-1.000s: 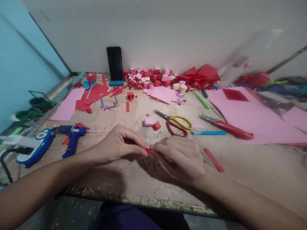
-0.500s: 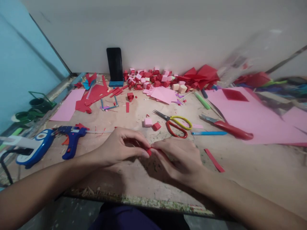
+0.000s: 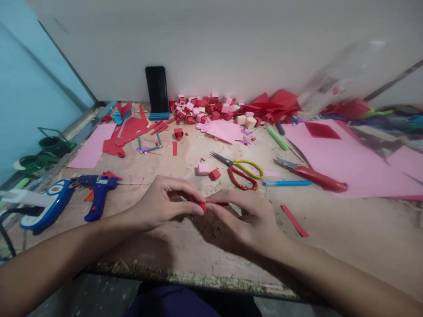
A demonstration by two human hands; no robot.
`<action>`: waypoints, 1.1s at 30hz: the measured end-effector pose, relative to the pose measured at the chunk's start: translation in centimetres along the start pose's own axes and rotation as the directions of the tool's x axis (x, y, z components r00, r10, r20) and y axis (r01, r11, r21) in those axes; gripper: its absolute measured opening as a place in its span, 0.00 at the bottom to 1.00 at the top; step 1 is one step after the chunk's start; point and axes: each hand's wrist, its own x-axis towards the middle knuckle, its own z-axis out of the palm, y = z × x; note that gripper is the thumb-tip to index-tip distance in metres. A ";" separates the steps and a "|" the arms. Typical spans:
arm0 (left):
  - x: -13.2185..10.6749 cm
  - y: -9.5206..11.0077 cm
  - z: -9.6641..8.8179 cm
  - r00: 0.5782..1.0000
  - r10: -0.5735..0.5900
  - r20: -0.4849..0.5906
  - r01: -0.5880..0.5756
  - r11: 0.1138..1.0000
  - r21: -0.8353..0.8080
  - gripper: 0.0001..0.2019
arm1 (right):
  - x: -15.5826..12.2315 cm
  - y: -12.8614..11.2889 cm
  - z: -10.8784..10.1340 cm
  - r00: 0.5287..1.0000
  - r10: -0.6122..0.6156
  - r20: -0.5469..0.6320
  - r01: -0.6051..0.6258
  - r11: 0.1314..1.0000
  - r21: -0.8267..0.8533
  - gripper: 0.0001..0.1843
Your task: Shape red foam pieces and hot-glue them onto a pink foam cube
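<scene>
Between my fingertips, low over the front of the table, is a small folded piece of red paper [image 3: 203, 206]. My left hand [image 3: 165, 202] pinches it from the left with thumb and forefinger. From the right, my right hand [image 3: 249, 215] closes thumb and fingers on it, and a dark red edge shows between them. The fingers hide most of its shape. Just beyond my hands sit a pink paper cube [image 3: 203, 169] and a red paper cube [image 3: 215, 175]. Scissors [image 3: 238, 169] with one yellow and one red handle lie past my right hand.
A blue glue gun [image 3: 101, 193] lies at left. To the right are a blue pen [image 3: 287, 183], a red-handled cutter [image 3: 320, 177] and a red paper strip [image 3: 294, 221]. A phone [image 3: 157, 89] stands at the back beside heaped paper cubes [image 3: 214, 108]. Pink sheets [image 3: 357, 171] cover the right.
My right hand's fingers have shifted on the red paper, with the forefinger lifted and more arched. My left hand holds nearly the same pinch. The whole view has moved very slightly.
</scene>
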 end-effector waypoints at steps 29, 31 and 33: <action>-0.2 0.2 -0.4 0.941 0.300 0.155 -0.336 0.882 0.331 0.05 | 0.6 1.5 0.2 0.795 0.309 0.522 -0.604 0.471 0.643 0.13; -0.2 0.3 -0.3 0.952 0.271 0.140 -0.304 0.892 0.336 0.07 | 0.6 1.4 0.4 0.782 0.349 0.517 -0.624 0.454 0.636 0.11; -0.3 0.3 -0.2 0.965 0.236 0.113 -0.260 0.907 0.330 0.07 | 0.6 1.4 0.6 0.773 0.365 0.518 -0.634 0.419 0.650 0.12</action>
